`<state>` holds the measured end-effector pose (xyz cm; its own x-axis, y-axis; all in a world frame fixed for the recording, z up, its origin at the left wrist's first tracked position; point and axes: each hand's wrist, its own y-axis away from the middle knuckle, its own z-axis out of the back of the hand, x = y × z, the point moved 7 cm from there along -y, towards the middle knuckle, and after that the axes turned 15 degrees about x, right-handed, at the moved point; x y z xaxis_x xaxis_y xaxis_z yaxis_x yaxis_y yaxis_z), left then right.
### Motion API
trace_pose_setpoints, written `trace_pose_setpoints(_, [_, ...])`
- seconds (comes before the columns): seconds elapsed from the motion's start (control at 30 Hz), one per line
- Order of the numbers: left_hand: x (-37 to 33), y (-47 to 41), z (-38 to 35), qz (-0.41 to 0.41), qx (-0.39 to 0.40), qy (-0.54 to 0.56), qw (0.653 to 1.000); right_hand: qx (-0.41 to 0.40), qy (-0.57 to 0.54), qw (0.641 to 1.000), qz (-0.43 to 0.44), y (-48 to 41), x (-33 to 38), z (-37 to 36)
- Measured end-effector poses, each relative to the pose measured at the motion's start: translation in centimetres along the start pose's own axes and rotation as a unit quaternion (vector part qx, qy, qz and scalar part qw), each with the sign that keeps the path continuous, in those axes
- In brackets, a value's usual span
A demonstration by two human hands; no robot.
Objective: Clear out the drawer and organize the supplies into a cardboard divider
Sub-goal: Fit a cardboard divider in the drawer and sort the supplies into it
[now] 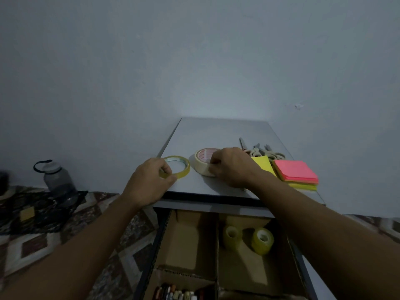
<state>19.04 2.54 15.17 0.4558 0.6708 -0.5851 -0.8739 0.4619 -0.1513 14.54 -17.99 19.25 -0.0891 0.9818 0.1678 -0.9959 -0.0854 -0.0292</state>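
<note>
Roughly halfway: pinching tape ring (180,167) with left hand (149,182), gripping masking tape (202,161) with right hand (233,167) (scissors (257,151), notes (295,171) unsorted).

Two bare forearms — bare hands too, left hand (149,182) and right hand (231,167).

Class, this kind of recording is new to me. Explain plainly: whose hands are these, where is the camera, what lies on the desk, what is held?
No machine here: a person works bare-handed, filmed by a camera worn on their head, looking down. The left hand pinches a thin yellow tape ring; the right hand grips a cream masking tape roll. Both rolls rest on the grey desk top, beside scissors and sticky note pads. Below, the cardboard divider in the open drawer holds two small tape rolls.
</note>
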Motion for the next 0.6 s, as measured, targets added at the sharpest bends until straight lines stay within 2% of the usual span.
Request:
trace_pose_setpoints(0.37, [-1.7,4.6,0.1,-0.06,-0.032,0.045,0.997,-0.113,-0.183,0.974,0.07,11.4,0.0,1.9])
trace_pose_setpoints(0.6, [-3.3,7.1,0.3,-0.083,-0.05,0.066,0.993,-0.049,-0.28,0.955,0.085,18.3,-2.2,-0.7])
